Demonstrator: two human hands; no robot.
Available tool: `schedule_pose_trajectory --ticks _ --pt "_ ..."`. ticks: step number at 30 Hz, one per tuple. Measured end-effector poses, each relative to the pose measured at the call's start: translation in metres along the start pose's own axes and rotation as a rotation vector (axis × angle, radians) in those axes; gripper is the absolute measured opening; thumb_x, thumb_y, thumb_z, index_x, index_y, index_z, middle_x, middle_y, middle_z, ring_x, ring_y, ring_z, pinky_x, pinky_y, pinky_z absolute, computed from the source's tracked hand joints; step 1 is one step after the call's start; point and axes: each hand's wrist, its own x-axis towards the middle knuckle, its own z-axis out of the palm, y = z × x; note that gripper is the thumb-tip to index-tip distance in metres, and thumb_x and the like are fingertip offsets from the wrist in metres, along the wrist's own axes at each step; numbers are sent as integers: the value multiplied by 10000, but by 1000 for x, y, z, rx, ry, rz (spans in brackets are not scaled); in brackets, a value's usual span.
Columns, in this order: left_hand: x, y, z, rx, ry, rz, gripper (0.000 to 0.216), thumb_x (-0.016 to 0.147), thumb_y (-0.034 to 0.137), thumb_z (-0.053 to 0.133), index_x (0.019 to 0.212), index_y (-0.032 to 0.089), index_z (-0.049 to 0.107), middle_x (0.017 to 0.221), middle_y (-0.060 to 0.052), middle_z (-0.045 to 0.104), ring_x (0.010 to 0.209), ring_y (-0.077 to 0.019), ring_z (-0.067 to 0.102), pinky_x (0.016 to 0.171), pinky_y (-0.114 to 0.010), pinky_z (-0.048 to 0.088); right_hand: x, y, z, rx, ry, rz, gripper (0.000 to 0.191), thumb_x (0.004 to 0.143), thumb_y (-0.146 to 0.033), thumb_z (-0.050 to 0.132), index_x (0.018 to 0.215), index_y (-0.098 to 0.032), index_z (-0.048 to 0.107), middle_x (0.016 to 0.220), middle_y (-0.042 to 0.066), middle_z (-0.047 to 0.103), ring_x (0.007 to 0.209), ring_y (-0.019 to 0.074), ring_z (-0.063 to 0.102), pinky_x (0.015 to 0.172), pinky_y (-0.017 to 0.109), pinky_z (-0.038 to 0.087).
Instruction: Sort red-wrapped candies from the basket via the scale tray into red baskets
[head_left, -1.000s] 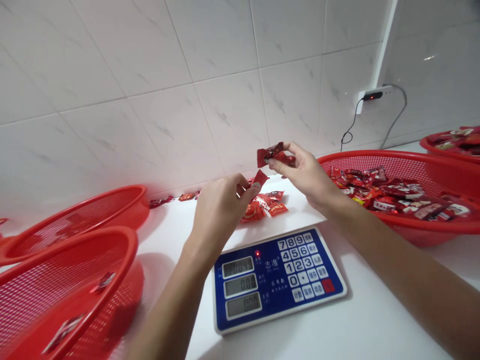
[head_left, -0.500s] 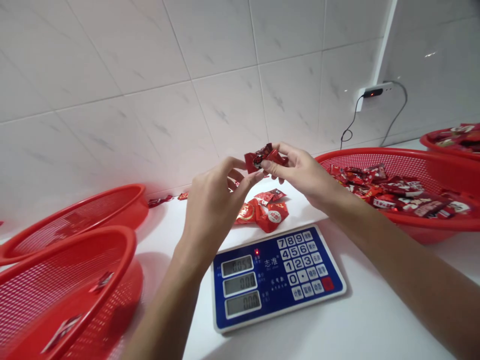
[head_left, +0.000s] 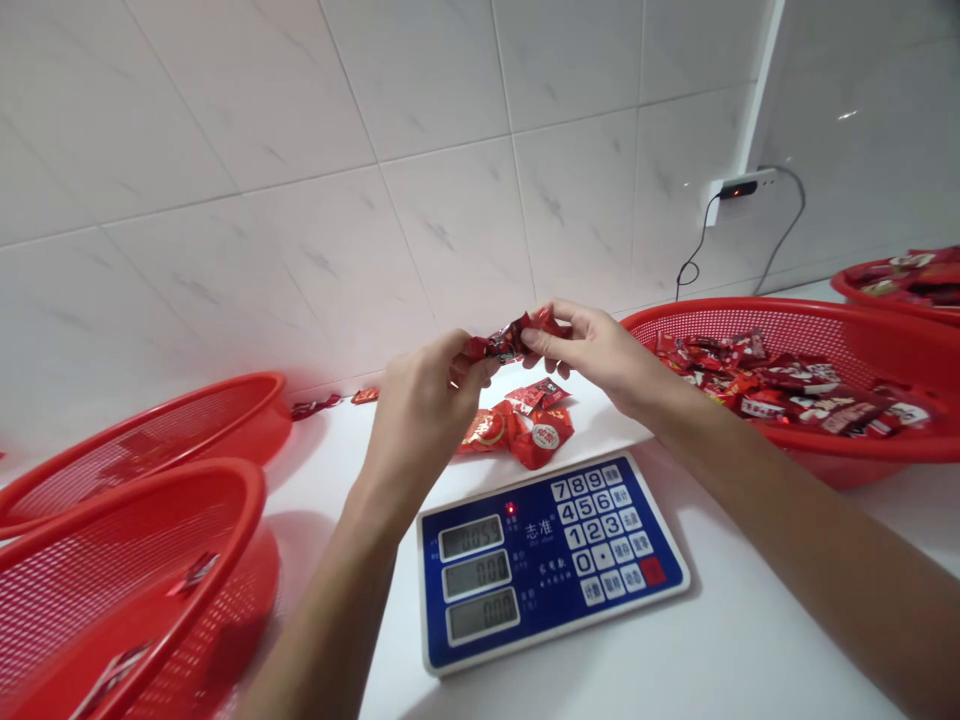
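Observation:
My left hand (head_left: 420, 410) and my right hand (head_left: 600, 350) both pinch one red wrapped candy (head_left: 504, 343), held in the air between them above the scale. Each hand grips one end of the wrapper. Under it, several red candy packets (head_left: 525, 425) lie on the far part of a blue-faced electronic scale (head_left: 547, 555), whose keypad and three displays face me.
A large red mesh basket (head_left: 825, 330) full of red candies stands at the right, another (head_left: 900, 285) behind it. Two red baskets (head_left: 135, 480) sit at the left, the near one holding a few packets. A wall socket with cable (head_left: 739, 188) is on the tiled wall. Loose candies (head_left: 330, 402) lie by the wall.
My left hand rose from the pile on the scale and took the free end of the candy in my right hand. Both hands have since shifted slightly left.

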Motion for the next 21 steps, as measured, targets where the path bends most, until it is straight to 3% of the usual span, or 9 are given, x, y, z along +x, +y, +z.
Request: schedule_pose_trajectory --ticks 4,7,12,18,21 --pt "2 -5 3 49 -45 -50 120 861 277 583 786 192 624 763 -55 739 721 -220 694 644 -310 477 3 4 -1 -108 58 -18 113 889 -275 608 819 -188 590 687 2 635 629 130 544 592 275 391" --pt "3 -10 3 182 -59 -78 147 855 313 585 797 195 652 767 -69 743 720 -242 687 635 -331 455 6 7 -2 -188 174 -14 80 895 -242 598 845 -179 599 676 2 621 629 134 543 620 291 399" --pt "3 -16 -10 203 -208 -85 276 805 492 635 853 234 722 869 -62 761 758 -247 676 641 -340 450 9 4 -10 -143 268 -59 142 937 -203 531 811 -170 587 653 -15 562 606 112 510 593 271 366" --pt "1 -7 -31 104 16 -95 301 828 507 621 820 227 732 783 -48 751 726 -199 677 650 -301 470 5 -6 -14 -95 255 -96 161 944 -171 530 797 -171 593 603 -39 498 497 79 382 505 253 304" --pt "-1 -2 -33 88 62 -61 290 832 486 625 811 217 731 759 -41 744 696 -180 669 635 -285 473 5 -7 -14 -92 239 -121 163 940 -165 539 788 -175 595 594 -40 484 491 76 379 487 246 296"
